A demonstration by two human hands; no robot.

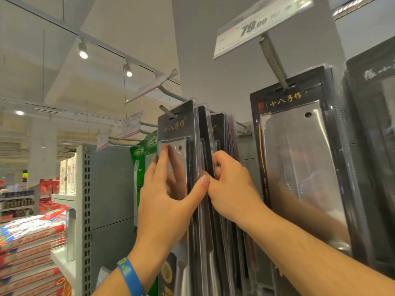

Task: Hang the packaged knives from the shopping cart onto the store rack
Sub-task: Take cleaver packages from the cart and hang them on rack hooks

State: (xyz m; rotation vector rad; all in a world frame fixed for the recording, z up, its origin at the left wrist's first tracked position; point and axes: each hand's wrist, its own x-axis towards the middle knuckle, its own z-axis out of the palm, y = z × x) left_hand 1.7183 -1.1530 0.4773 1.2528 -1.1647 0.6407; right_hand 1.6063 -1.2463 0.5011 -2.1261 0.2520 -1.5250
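Note:
A black packaged knife (178,124) with gold lettering hangs at the front of a grey rack hook (165,109), its hang hole over the peg. My left hand (168,193) grips this pack, fingers flat on its clear front and thumb at its right edge. Behind it hang more knife packs (222,133) on the same hook. My right hand (230,184) has its fingers curled round the edges of those packs. The shopping cart is out of view.
A larger knife pack (299,157) hangs on the right hook under a 79.00 price tag (260,24). Green packs (147,146) hang to the left. A grey perforated shelf upright (86,210) and stacked red bags (27,242) stand at the lower left.

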